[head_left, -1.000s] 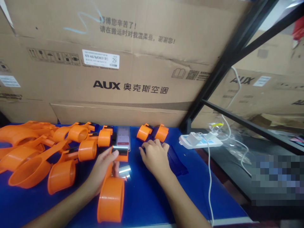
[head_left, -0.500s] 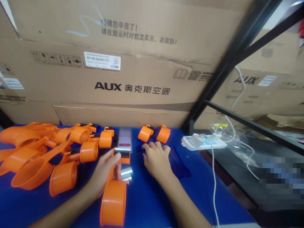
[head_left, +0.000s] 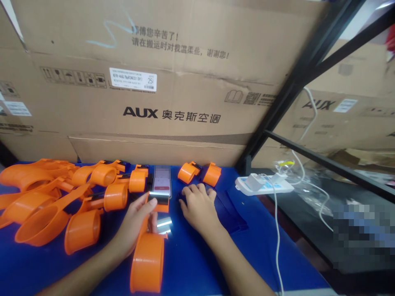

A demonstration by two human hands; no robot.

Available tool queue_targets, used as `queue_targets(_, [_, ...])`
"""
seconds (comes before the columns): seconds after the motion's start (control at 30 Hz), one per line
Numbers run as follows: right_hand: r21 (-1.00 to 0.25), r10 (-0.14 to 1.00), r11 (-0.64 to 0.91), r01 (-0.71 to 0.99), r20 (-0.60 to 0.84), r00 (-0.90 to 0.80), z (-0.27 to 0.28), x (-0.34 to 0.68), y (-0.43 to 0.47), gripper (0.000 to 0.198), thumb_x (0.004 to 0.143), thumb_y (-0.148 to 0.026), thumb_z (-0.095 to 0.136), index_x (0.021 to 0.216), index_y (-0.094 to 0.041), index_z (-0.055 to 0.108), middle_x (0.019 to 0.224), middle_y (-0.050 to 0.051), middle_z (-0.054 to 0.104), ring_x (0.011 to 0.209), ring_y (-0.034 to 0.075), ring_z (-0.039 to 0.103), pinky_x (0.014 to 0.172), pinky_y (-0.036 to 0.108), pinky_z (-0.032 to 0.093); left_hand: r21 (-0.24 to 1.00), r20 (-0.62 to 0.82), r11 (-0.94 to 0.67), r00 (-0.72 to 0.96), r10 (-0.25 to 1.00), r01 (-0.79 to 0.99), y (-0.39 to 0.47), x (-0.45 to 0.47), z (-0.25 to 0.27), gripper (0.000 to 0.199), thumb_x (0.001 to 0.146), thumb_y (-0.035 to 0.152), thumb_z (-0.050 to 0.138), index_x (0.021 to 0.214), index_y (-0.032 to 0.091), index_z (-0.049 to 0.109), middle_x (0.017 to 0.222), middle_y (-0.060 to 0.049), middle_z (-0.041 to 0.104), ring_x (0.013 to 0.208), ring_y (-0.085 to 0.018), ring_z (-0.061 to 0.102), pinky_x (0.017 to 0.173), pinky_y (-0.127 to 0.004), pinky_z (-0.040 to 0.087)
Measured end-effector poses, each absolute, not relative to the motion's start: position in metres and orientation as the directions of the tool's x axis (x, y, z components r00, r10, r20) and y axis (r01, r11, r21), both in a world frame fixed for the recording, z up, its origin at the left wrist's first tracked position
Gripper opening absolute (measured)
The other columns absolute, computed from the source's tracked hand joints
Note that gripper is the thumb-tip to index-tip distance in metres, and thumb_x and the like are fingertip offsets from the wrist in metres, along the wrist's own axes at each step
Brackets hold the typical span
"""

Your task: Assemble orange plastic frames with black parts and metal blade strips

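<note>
My left hand (head_left: 138,218) is closed around the handle of an orange plastic cup-shaped part (head_left: 147,263). Its thumb presses on a dark flat piece at the handle's far end, and the round cup hangs toward me. A small shiny reflective piece (head_left: 164,225) lies beside the handle. On the right, my right hand (head_left: 200,207) lies with fingers apart and slightly bent on dark blue flat sheets (head_left: 230,211), and its fingertips are partly hidden. A phone (head_left: 162,185) with a lit screen lies just beyond my left hand.
Several similar orange parts (head_left: 82,231) crowd the left of the blue table (head_left: 191,263). Two short orange pieces (head_left: 212,174) sit at the back. A white power strip (head_left: 265,185) with a trailing cable is at right, near a black metal frame (head_left: 277,98). Large cartons (head_left: 173,135) stand behind.
My right hand has shifted slightly left over the dark blue sheets. One short orange piece at the back has moved a little left. My left hand keeps its hold unchanged.
</note>
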State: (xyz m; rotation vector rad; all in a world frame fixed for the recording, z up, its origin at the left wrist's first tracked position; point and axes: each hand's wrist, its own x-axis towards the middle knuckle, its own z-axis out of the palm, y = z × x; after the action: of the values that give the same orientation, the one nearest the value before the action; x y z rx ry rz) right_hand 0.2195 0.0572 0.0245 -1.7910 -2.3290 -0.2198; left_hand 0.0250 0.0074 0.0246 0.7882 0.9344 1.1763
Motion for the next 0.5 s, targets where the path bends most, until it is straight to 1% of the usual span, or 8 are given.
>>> queue_targets(0.07, [-0.011,0.927,0.277,0.961,0.265,-0.264,0.0238,0.2176,0.0571,0.027,0.096,-0.032,0.056,0.119,-0.022,0.067,0.124,0.014,0.066,0.113,0.033,0.048,0.094,0.051,0.030,0.889,-0.188,0.217,0.112,0.976,-0.402,0.0068,0.0258,0.0253,0.034,0.080,0.048,0.076,0.082,0.021,0.055,0.054,0.004,0.060,0.039,-0.010,0.053,0.044,-0.020,0.046])
queue_targets(0.13, [-0.010,0.919,0.301,0.953,0.270,-0.288,0.0223,0.2159,0.0568,0.031,0.097,-0.031,0.056,0.125,-0.023,0.065,0.128,0.014,0.065,0.114,0.033,0.048,0.094,0.051,0.030,0.893,-0.185,0.213,0.110,0.977,-0.396,0.0058,0.0264,0.0260,0.035,0.080,0.048,0.076,0.082,0.021,0.055,0.054,0.005,0.060,0.039,-0.010,0.053,0.045,-0.020,0.047])
queue_targets(0.17, [-0.006,0.918,0.308,0.951,0.263,-0.296,0.0214,0.2152,0.0567,0.029,0.097,-0.030,0.055,0.123,-0.022,0.066,0.127,0.014,0.065,0.114,0.033,0.048,0.095,0.051,0.030,0.896,-0.182,0.211,0.111,0.977,-0.390,0.0054,0.0265,0.0263,0.035,0.081,0.049,0.076,0.083,0.020,0.056,0.054,0.005,0.060,0.039,-0.010,0.053,0.045,-0.020,0.047])
queue_targets(0.3, [-0.001,0.931,0.296,0.955,0.224,-0.288,0.0196,0.2139,0.0560,0.018,0.097,-0.026,0.055,0.105,-0.020,0.069,0.117,0.015,0.068,0.111,0.032,0.049,0.093,0.050,0.030,0.898,-0.174,0.205,0.114,0.978,-0.388,0.0044,0.0262,0.0269,0.033,0.082,0.048,0.075,0.084,0.021,0.056,0.055,0.005,0.059,0.039,-0.009,0.053,0.045,-0.018,0.046])
queue_targets(0.4, [-0.022,0.930,0.307,0.951,0.221,-0.295,0.0213,0.2137,0.0554,0.014,0.094,-0.024,0.059,0.104,-0.020,0.067,0.113,0.014,0.069,0.108,0.031,0.051,0.092,0.048,0.031,0.895,-0.173,0.206,0.118,0.978,-0.396,0.0045,0.0259,0.0268,0.033,0.082,0.048,0.075,0.085,0.021,0.055,0.054,0.005,0.059,0.040,-0.009,0.053,0.045,-0.018,0.046])
queue_targets(0.5, [-0.094,0.921,0.331,0.939,0.248,-0.300,0.0253,0.2142,0.0547,0.014,0.091,-0.024,0.062,0.105,-0.021,0.065,0.108,0.012,0.071,0.106,0.031,0.054,0.092,0.047,0.032,0.885,-0.191,0.222,0.115,0.975,-0.408,0.0057,0.0255,0.0254,0.034,0.081,0.049,0.076,0.086,0.021,0.057,0.055,0.005,0.060,0.039,-0.009,0.053,0.045,-0.019,0.047])
